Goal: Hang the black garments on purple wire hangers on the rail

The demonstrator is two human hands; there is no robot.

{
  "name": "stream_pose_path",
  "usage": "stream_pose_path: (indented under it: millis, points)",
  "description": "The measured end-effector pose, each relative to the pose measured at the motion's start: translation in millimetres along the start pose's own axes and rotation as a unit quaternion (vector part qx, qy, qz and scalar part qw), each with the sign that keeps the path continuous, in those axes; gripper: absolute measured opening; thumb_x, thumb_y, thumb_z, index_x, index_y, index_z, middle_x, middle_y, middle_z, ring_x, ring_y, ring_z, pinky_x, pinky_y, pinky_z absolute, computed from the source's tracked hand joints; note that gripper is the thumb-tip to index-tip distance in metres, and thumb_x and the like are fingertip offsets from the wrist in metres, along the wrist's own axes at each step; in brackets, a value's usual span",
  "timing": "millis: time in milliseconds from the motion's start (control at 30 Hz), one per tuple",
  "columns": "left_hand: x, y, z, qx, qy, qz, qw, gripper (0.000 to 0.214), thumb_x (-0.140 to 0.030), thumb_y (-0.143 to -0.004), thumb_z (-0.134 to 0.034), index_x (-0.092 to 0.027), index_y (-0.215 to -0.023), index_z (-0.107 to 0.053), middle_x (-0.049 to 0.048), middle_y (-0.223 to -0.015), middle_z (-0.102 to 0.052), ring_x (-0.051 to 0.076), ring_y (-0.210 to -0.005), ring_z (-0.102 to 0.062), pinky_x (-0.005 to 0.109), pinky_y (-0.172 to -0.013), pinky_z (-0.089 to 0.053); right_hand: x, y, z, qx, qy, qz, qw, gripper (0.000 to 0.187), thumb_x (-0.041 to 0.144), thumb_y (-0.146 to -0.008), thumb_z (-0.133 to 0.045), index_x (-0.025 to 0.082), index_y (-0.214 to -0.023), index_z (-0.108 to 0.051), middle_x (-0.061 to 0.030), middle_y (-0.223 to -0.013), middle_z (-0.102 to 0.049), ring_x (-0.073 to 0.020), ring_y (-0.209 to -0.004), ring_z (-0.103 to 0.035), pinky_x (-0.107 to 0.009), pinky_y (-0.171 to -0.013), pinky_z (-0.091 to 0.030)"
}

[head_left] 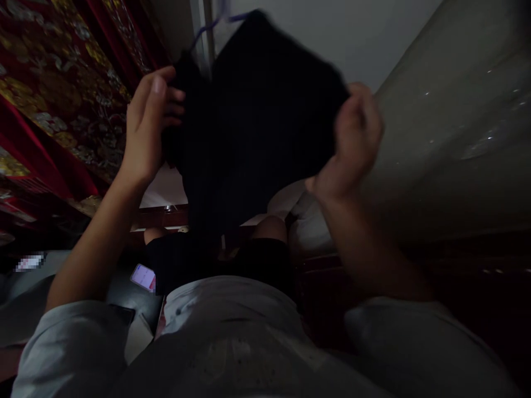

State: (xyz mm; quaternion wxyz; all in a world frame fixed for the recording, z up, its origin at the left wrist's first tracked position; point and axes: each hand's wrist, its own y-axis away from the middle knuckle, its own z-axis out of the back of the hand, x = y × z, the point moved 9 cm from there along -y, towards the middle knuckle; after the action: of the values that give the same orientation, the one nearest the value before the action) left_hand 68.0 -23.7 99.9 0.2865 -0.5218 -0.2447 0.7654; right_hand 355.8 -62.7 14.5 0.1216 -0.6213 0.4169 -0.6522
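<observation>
A black shirt (257,121), too dark to show its details, hangs spread out in front of me from a thin purple hanger (203,29). At its left edge is my left hand (150,119), fingers curled round the cloth with the thumb up. My right hand (355,138) grips the right edge of the shirt between thumb and fingers, slightly blurred. The lower end of the shirt drops towards my knees. Most of the hanger is hidden inside the cloth.
Red curtains with a gold and silver pattern (53,83) hang at the left. A plastic-covered surface (452,138) slopes along the right. Behind the shirt is a pale panel (332,33). A lit phone (143,277) lies on a dark seat (133,301) at my left.
</observation>
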Motion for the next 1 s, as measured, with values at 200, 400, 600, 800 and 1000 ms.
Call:
stream_pose_path:
  millis: [200,400,600,800,1000]
  points:
    - [10.4,24.8,10.3,0.006,0.129,0.219,0.967,0.010,-0.016,-0.095,-0.053,-0.017,-0.094,-0.063,0.0016,-0.122,-0.072,0.016,-0.124,-0.068,0.033,-0.114,-0.051,79.1,108.6,-112.6,0.528,-0.015,0.179,0.830,0.046,0.053,-0.093,-0.066,0.036,-0.135,-0.065,-0.0022,-0.131,-0.068,-0.0259,-0.127,-0.064,-0.039,-0.104,-0.058]
    - [7.9,65.4,39.4,0.195,-0.022,0.237,0.952,0.035,-0.020,-0.074,-0.079,-0.022,-0.110,-0.081,0.0078,-0.100,-0.080,0.012,-0.058,-0.065,0.023,-0.055,-0.058,15.0,16.5,-89.2,0.363,0.012,0.043,0.931,0.032,0.037,-0.091,-0.073,0.031,-0.123,-0.071,-0.0033,-0.130,-0.068,-0.0299,-0.133,-0.059,-0.052,-0.122,-0.042]
    - [-13.7,58.2,55.0,0.223,-0.114,0.110,0.962,0.018,-0.029,-0.083,-0.074,-0.022,-0.100,-0.076,0.0066,-0.090,-0.077,0.017,-0.064,-0.069,0.027,-0.057,-0.059,-68.0,20.6,-111.7,0.455,-0.023,-0.140,0.879,0.034,0.052,-0.084,-0.078,0.022,-0.101,-0.072,-0.0062,-0.103,-0.073,-0.0266,-0.108,-0.069,-0.048,-0.102,-0.057]
    - [-3.1,20.6,87.8,-0.020,-0.178,-0.061,0.982,0.048,-0.035,-0.083,-0.083,-0.023,-0.125,-0.062,0.0064,-0.111,-0.071,0.022,-0.100,-0.069,0.036,-0.089,-0.060,-89.9,-30.8,-86.3,0.224,-0.108,-0.184,0.951,0.045,0.068,-0.084,-0.068,0.024,-0.088,-0.064,-0.0031,-0.083,-0.070,-0.0203,-0.081,-0.066,-0.041,-0.083,-0.058]
    - [-13.6,43.3,34.2,-0.006,-0.353,-0.232,0.906,0.038,-0.046,-0.108,-0.045,-0.015,-0.125,-0.060,0.0130,-0.122,-0.063,0.027,-0.118,-0.058,0.047,-0.105,-0.049,-98.7,-86.9,-62.3,0.096,-0.197,-0.163,0.962,0.048,0.073,-0.061,-0.081,0.035,-0.088,-0.067,0.0027,-0.107,-0.075,-0.0255,-0.104,-0.067,-0.043,-0.093,-0.058]
